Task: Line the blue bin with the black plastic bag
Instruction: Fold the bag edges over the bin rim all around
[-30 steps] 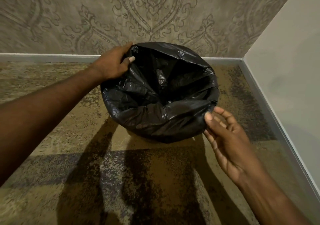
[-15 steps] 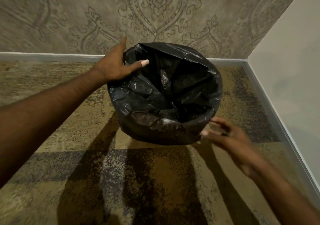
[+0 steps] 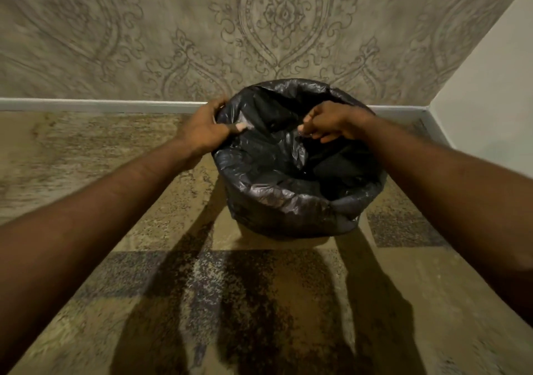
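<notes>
The black plastic bag (image 3: 288, 201) is draped over the round bin on the floor and folded down over its rim all around; the blue bin itself is fully hidden under the plastic. My left hand (image 3: 206, 128) grips the bag at the left rim, thumb inside and fingers outside. My right hand (image 3: 334, 122) reaches over the opening and pinches a fold of plastic inside the bag, near the middle of the mouth.
The bin stands on patterned carpet (image 3: 173, 288) near a room corner. A wallpapered wall with a grey skirting board (image 3: 101, 105) runs behind it; a plain wall (image 3: 490, 101) closes the right side.
My right hand has left the front right rim and moved up over the opening to pinch plastic inside. My left hand has closed on the left rim. The camera has pulled back.
</notes>
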The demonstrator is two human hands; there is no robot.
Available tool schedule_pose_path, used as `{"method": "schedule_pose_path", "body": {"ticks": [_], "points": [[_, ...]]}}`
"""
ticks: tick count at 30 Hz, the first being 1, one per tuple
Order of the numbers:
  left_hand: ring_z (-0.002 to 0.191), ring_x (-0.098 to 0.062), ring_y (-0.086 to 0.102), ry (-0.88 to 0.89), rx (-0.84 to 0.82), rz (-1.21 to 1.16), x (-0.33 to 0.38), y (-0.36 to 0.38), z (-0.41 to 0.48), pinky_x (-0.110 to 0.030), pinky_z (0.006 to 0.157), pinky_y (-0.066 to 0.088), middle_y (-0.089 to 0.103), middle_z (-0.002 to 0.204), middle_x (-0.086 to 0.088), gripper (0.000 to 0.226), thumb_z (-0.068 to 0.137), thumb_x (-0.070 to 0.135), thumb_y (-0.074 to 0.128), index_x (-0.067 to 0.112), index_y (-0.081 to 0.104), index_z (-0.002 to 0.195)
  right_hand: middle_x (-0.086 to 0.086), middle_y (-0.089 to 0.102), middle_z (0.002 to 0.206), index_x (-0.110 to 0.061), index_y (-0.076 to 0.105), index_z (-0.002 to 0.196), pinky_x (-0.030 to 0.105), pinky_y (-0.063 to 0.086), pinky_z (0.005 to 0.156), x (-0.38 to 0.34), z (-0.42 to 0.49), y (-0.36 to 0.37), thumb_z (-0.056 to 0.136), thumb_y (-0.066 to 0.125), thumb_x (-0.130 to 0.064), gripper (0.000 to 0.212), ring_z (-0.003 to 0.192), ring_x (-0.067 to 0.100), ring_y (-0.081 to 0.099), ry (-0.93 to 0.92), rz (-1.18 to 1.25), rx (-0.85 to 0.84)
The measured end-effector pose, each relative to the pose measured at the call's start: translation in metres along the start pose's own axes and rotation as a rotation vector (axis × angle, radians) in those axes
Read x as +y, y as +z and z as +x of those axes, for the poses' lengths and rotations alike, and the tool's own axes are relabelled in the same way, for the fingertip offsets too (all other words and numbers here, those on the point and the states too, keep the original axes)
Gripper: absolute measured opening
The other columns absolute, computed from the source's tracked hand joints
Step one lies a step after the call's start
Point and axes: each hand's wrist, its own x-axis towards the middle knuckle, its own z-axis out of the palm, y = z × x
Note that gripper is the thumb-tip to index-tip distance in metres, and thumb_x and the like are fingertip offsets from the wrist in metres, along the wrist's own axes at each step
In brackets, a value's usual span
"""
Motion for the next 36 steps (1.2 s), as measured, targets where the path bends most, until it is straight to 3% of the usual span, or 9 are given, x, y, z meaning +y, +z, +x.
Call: {"method": "schedule_pose_path", "body": {"ticks": [6, 8, 10, 13, 16, 20, 26, 32, 36], "points": [[0.111, -0.014, 0.068, 0.03, 0.205, 0.061, -0.004, -0.012, -0.008, -0.039, 0.095, 0.058, 0.069, 0.124, 0.003, 0.077, 0.075, 0.071, 0.071, 0.023, 0.061, 0.134, 0.003, 0.068, 0.097, -0.014, 0.069, 0.104, 0.034, 0.05, 0.084, -0.013, -0.031, 0.034, 0.096, 0.056, -0.055, 0.044, 0.095, 0.02, 0.065, -0.115, -0.265, 0.165], [0.102, -0.013, 0.066, 0.071, 0.26, 0.123, -0.003, -0.02, -0.01, -0.036, 0.09, 0.058, 0.069, 0.113, 0.002, 0.057, 0.086, 0.061, 0.067, 0.022, 0.065, 0.128, 0.001, 0.064, 0.126, -0.022, 0.061, 0.131, 0.038, 0.046, 0.095, -0.034, -0.079, 0.06, 0.092, 0.037, -0.076, 0.07, 0.118, 0.02, 0.06, -0.192, -0.231, 0.051], [0.095, -0.01, 0.065, 0.058, 0.222, 0.121, -0.002, -0.025, -0.01, -0.033, 0.078, 0.058, 0.069, 0.109, 0.001, 0.041, 0.091, 0.048, 0.067, 0.022, 0.068, 0.122, -0.005, 0.033, 0.163, -0.032, 0.031, 0.157, 0.051, 0.027, 0.118, -0.052, -0.121, 0.085, 0.082, 0.029, -0.09, 0.095, 0.149, 0.019, 0.031, -0.155, -0.069, -0.263], [0.099, -0.011, 0.067, -0.013, 0.128, 0.111, 0.001, -0.026, -0.011, -0.026, 0.07, 0.054, 0.073, 0.112, -0.002, 0.029, 0.093, 0.029, 0.07, 0.02, 0.071, 0.12, -0.01, 0.0, 0.171, -0.039, 0.008, 0.161, 0.055, 0.003, 0.122, -0.058, -0.137, 0.111, 0.076, 0.029, -0.095, 0.104, 0.157, 0.019, 0.001, -0.084, -0.065, -0.473], [0.097, -0.013, 0.069, -0.086, 0.109, 0.046, 0.003, -0.029, -0.014, -0.024, 0.07, 0.054, 0.073, 0.113, -0.004, 0.028, 0.093, 0.019, 0.068, 0.018, 0.07, 0.122, -0.004, 0.007, 0.171, -0.026, 0.012, 0.162, 0.05, 0.012, 0.123, -0.059, -0.133, 0.107, 0.077, 0.035, -0.092, 0.11, 0.157, 0.024, 0.012, -0.074, -0.176, -0.501], [0.1, -0.016, 0.069, -0.188, 0.047, -0.023, 0.004, -0.033, -0.019, -0.028, 0.072, 0.053, 0.076, 0.109, 0.001, 0.031, 0.09, 0.036, 0.072, 0.018, 0.074, 0.115, -0.009, 0.038, 0.158, -0.027, 0.029, 0.157, 0.043, 0.037, 0.112, -0.046, -0.15, 0.075, 0.076, 0.036, -0.091, 0.104, 0.141, 0.016, 0.041, -0.208, -0.157, -0.267], [0.087, -0.011, 0.067, -0.243, -0.082, -0.02, 0.012, -0.036, -0.033, -0.025, 0.066, 0.054, 0.075, 0.1, 0.004, 0.031, 0.085, 0.022, 0.077, 0.02, 0.072, 0.115, 0.005, 0.057, 0.136, -0.02, 0.053, 0.137, 0.033, 0.043, 0.093, 0.043, -0.179, 0.016, 0.094, 0.042, -0.07, 0.066, 0.122, 0.019, 0.054, -0.284, -0.298, 0.681], [0.091, -0.013, 0.063, -0.339, -0.11, -0.022, 0.011, -0.033, -0.036, -0.024, 0.07, 0.052, 0.072, 0.119, -0.006, 0.034, 0.096, 0.011, 0.059, 0.018, 0.069, 0.127, -0.002, 0.05, 0.151, -0.034, 0.033, 0.151, 0.053, 0.045, 0.111, 0.078, -0.156, 0.036, 0.093, 0.057, -0.055, 0.067, 0.135, 0.023, 0.052, -0.104, 0.142, 0.426], [0.119, -0.026, 0.063, -0.421, -0.142, -0.138, 0.012, -0.053, -0.036, -0.042, 0.095, 0.053, 0.067, 0.124, -0.002, 0.053, 0.086, 0.05, 0.069, 0.02, 0.064, 0.13, -0.004, 0.06, 0.137, -0.03, 0.039, 0.146, 0.047, 0.057, 0.094, 0.073, -0.16, 0.028, 0.09, 0.061, -0.06, 0.067, 0.12, 0.02, 0.062, 0.069, 0.526, 0.349]]}}
